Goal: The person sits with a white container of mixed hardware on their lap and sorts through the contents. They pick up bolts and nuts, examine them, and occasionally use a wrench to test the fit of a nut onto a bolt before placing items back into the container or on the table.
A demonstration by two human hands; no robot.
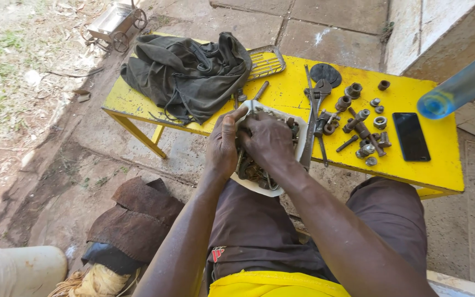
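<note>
A white tray (302, 127) full of dark metal parts rests half on the yellow table (441, 159), half over my lap. My left hand (224, 143) grips the tray's left rim with the thumb on its upper edge. My right hand (269, 138) lies inside the tray on the metal parts, fingers curled down among them; what they hold is hidden. Right of the tray lie an adjustable wrench (315, 104), several nuts, bolts and pipe fittings (365, 129), and a black phone (410, 136).
A dark green cloth (188, 71) is heaped on the table's left end, next to a metal grille (265, 61) and a black disc (325, 72). A blue bottle (460, 85) juts in at right. A small metal cart (114, 23), brown rags (136, 217) and a white bucket (17, 270) sit on the ground.
</note>
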